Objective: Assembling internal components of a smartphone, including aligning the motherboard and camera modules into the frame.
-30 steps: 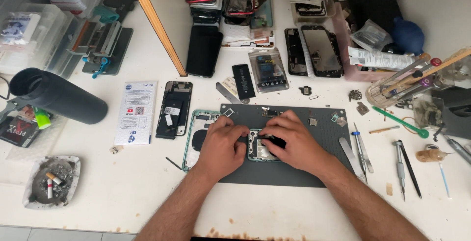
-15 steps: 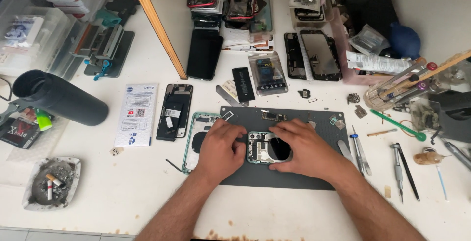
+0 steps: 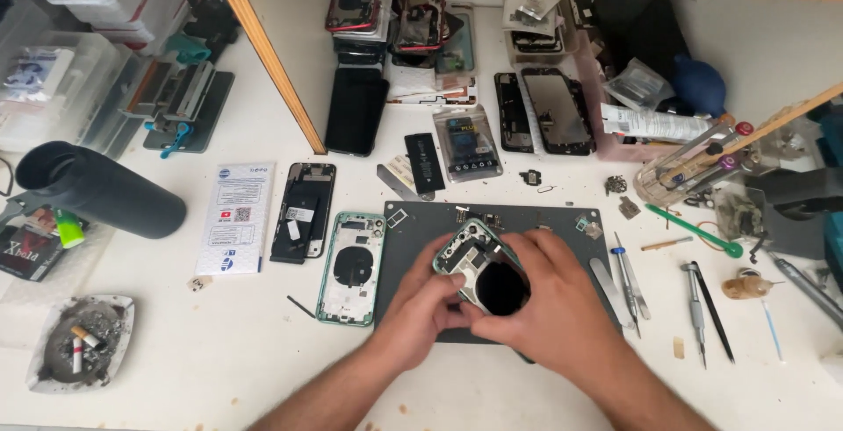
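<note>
Both hands, the left hand (image 3: 430, 304) and the right hand (image 3: 549, 308), gripped the opened phone frame (image 3: 470, 260) tilted above the grey mat (image 3: 562, 229), so it could slip onto loose small parts (image 3: 587, 225)

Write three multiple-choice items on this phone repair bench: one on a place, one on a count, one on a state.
1. Where does the green phone housing lie?
A. Left of the grey mat
B. On the shelf
C. In the ashtray

2. How many cigarette butts show in the ashtray?
A. None
B. Two
C. Five

3. How is the opened phone frame held?
A. Lying untouched
B. Left hand only
C. Both hands, tilted up

Answers: 1 A, it lies beside the mat's left edge. 2 B, two butts sit in the ash. 3 C, the left hand and right hand grip it above the mat.
</note>
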